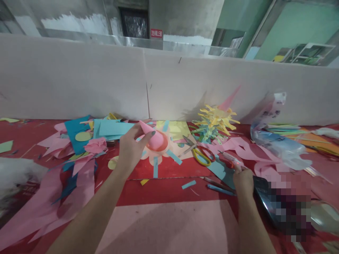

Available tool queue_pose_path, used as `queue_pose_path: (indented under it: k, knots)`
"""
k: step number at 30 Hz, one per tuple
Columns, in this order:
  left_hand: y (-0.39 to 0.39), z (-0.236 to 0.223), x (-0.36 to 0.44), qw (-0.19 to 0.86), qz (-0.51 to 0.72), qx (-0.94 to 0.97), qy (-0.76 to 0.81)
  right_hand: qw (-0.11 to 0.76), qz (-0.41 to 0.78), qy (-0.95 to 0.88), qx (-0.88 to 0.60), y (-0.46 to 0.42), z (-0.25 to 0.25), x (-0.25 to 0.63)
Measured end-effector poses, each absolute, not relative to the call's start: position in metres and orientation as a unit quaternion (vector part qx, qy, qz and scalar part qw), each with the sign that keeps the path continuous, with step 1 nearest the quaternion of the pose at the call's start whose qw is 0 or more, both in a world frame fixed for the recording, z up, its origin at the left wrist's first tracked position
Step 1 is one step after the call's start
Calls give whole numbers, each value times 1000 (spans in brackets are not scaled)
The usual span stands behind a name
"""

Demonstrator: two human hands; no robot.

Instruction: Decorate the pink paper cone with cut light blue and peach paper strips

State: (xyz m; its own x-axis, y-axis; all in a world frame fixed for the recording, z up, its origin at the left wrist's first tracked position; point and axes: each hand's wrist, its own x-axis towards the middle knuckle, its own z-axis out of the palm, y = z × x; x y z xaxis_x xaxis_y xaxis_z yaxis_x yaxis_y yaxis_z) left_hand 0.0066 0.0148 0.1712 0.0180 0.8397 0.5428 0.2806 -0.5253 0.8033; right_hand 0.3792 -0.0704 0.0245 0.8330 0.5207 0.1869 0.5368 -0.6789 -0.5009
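A pink paper cone (155, 137) is pinched in my left hand (134, 144), its tip leaning up and to the left. Under and around the cone lies a peach paper flower (156, 157) with an orange-red centre and light blue paper strips (155, 167) sticking outward. My right hand (242, 178) is closed around a hot glue gun (231, 159), whose nozzle points left toward scissors with red and yellow handles (202, 155). Whether the cone touches the flower's centre I cannot tell.
A spiky yellow and green paper piece with a pink cone (217, 118) stands at the back against a white board (79, 77). Pink and blue paper scraps (79, 137) lie left. Pens (219, 188), a phone (265, 197) and a plastic bag (286, 148) are right.
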Motion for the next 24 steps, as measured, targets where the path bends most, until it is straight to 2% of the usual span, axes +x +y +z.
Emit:
queue_pose_path:
  k: [4,7,10,13,19,21,24]
  knots:
    - [5,197,8,282,618,650,341,308,11,-247,-919,-71,33,375]
    - [-2,222,6,269,676,618,297,326,15,-232,-916,-70,35,371]
    - [0,230,8,291,602,676,309,348,1,-229,-909,-69,35,369]
    - [14,201,18,289,481,739,373,370,-14,-233,-899,-66,34,369]
    - [43,110,29,298,395,732,468,420,9,-254,-871,-62,43,357]
    - [42,98,25,293,395,731,474,428,25,-260,-865,-62,50,343]
    - [30,94,13,204,469,714,477,429,52,-299,-851,-64,55,314]
